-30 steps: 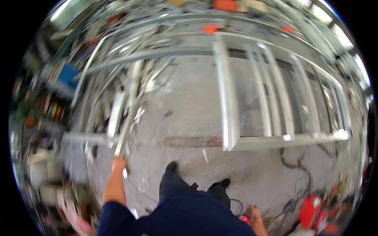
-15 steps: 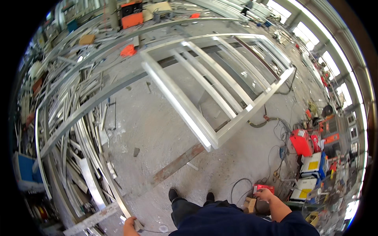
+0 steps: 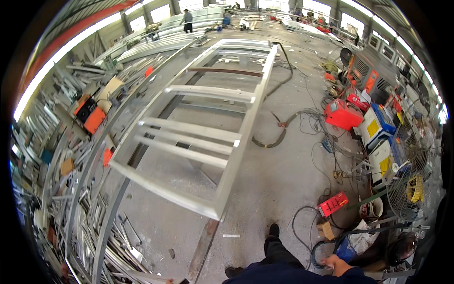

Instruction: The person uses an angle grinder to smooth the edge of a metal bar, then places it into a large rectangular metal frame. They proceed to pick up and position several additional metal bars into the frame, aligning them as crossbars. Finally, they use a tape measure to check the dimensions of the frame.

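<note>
My left hand shows only as a bit of fingers at the lower edge, closed on the end of a pale metal bar. Most of that hand is cut off by the picture's rim. My right hand hangs at my right side, its fingers loosely bent and apart, with nothing seen in them. Behind it in the picture lie a dark cable and a blue-and-white bag. Ahead of me stands a large silver metal frame with several crossbars, its near corner close to a rusty flat strip.
Scrap metal lengths crowd the left. On the right are a red box, a small cardboard box, a red machine, tangled cables and a wire fan guard. A distant person stands by stacked profiles.
My view has swung left and up, so the frame appears turned and the far hall shows. My left hand has slipped nearly out of view; my right hand now appears lower, below the red box.
</note>
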`<action>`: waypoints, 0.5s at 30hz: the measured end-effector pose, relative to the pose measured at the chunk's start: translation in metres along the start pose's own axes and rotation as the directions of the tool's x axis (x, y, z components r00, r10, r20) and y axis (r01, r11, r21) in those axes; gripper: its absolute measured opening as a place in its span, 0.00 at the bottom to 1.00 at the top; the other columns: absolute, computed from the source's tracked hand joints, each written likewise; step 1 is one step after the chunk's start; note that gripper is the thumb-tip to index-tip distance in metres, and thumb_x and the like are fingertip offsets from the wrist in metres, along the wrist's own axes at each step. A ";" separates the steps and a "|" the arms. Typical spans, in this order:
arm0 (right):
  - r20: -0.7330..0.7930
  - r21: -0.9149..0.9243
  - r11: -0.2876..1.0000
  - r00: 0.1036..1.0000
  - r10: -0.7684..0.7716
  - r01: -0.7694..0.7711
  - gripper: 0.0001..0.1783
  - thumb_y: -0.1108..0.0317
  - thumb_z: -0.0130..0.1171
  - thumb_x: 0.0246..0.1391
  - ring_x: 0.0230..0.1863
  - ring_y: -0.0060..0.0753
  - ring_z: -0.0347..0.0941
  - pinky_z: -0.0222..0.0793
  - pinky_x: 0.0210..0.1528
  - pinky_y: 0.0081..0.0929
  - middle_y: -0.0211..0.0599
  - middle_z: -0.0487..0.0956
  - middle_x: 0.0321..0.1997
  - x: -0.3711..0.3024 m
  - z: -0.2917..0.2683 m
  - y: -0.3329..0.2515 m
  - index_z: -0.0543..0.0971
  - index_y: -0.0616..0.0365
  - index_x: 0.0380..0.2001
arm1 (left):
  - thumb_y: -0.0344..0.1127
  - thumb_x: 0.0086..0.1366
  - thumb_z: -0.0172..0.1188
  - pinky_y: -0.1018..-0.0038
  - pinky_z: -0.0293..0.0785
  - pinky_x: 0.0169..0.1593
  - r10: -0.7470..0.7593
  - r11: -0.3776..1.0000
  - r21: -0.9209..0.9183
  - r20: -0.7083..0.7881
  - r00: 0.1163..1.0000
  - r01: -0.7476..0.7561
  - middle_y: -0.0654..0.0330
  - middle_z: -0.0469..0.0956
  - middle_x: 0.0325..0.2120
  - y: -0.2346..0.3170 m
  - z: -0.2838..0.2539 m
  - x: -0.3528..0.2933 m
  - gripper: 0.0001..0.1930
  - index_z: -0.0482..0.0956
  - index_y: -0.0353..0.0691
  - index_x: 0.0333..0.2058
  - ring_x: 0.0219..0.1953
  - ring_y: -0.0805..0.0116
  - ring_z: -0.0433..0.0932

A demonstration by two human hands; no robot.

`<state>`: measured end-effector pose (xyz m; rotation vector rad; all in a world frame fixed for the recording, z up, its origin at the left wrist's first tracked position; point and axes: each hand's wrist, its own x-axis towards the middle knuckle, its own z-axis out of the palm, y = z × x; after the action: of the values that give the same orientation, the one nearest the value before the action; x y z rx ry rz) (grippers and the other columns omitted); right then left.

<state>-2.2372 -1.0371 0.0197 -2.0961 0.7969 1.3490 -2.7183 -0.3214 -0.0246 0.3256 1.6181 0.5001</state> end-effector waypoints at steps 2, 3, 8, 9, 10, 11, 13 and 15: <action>0.029 -0.061 0.994 0.995 0.097 -0.095 0.18 0.57 0.65 0.57 0.24 0.40 0.77 0.73 0.24 0.37 0.40 0.82 0.30 0.060 -0.013 0.009 0.83 0.64 0.37 | 0.44 0.50 0.56 0.49 0.74 0.51 0.175 0.974 -0.131 -0.066 0.982 -0.183 0.50 0.76 0.48 0.029 0.041 -0.028 0.30 0.71 0.40 0.53 0.50 0.47 0.76; 0.037 -0.104 0.985 0.989 0.143 -0.139 0.18 0.57 0.65 0.58 0.24 0.40 0.77 0.72 0.24 0.37 0.41 0.82 0.29 0.093 -0.023 0.003 0.83 0.64 0.37 | 0.45 0.50 0.56 0.50 0.74 0.49 0.179 0.969 -0.149 -0.137 0.974 -0.199 0.51 0.76 0.46 0.039 0.062 -0.043 0.29 0.71 0.40 0.51 0.47 0.48 0.77; 0.129 -0.077 0.980 0.977 -0.171 0.182 0.17 0.60 0.66 0.55 0.24 0.39 0.75 0.70 0.25 0.37 0.42 0.80 0.27 0.200 -0.099 -0.047 0.82 0.65 0.38 | 0.39 0.49 0.59 0.57 0.74 0.46 0.433 0.878 -0.121 -0.212 0.876 -0.463 0.52 0.74 0.39 0.088 0.263 -0.106 0.21 0.72 0.37 0.42 0.41 0.52 0.75; 0.086 -0.067 0.966 0.966 -0.243 0.249 0.15 0.62 0.66 0.55 0.24 0.39 0.74 0.71 0.27 0.38 0.42 0.79 0.27 0.214 -0.118 -0.082 0.82 0.64 0.39 | 0.36 0.49 0.60 0.59 0.74 0.47 0.479 0.857 -0.082 -0.237 0.845 -0.508 0.52 0.74 0.38 0.088 0.298 -0.120 0.18 0.73 0.35 0.39 0.41 0.53 0.75; 0.027 -0.051 0.944 0.945 -0.325 0.326 0.14 0.65 0.66 0.55 0.25 0.39 0.73 0.71 0.28 0.38 0.42 0.78 0.27 0.229 -0.140 -0.118 0.81 0.64 0.40 | 0.35 0.50 0.60 0.59 0.75 0.46 0.497 0.840 -0.133 -0.200 0.844 -0.526 0.52 0.75 0.37 0.091 0.343 -0.129 0.18 0.73 0.33 0.39 0.39 0.53 0.76; 0.016 0.004 0.938 0.938 -0.346 0.346 0.15 0.65 0.66 0.54 0.25 0.38 0.74 0.71 0.28 0.38 0.42 0.79 0.28 0.227 -0.158 -0.163 0.81 0.64 0.40 | 0.32 0.53 0.60 0.61 0.76 0.44 0.523 0.832 -0.063 -0.242 0.817 -0.551 0.50 0.76 0.36 0.092 0.377 -0.152 0.15 0.75 0.27 0.37 0.39 0.54 0.79; -0.016 0.162 0.893 0.906 -0.423 0.420 0.16 0.64 0.66 0.53 0.27 0.37 0.75 0.71 0.28 0.36 0.41 0.81 0.31 0.218 -0.187 -0.265 0.82 0.64 0.41 | 0.31 0.52 0.61 0.61 0.77 0.44 0.633 0.768 0.021 -0.177 0.753 -0.641 0.49 0.77 0.38 0.100 0.437 -0.210 0.20 0.73 0.25 0.43 0.40 0.51 0.80; -0.100 0.166 0.823 0.840 -0.534 0.543 0.15 0.63 0.67 0.53 0.27 0.34 0.75 0.70 0.27 0.34 0.39 0.81 0.31 0.210 -0.215 -0.351 0.81 0.63 0.40 | 0.31 0.52 0.60 0.60 0.78 0.45 0.727 0.686 0.094 -0.140 0.672 -0.722 0.47 0.77 0.42 0.108 0.509 -0.234 0.25 0.70 0.26 0.49 0.40 0.51 0.80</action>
<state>-1.7839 -0.9844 -0.0567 -1.9978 0.2856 0.8770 -2.1966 -0.2780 0.2032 1.0031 1.6146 1.1394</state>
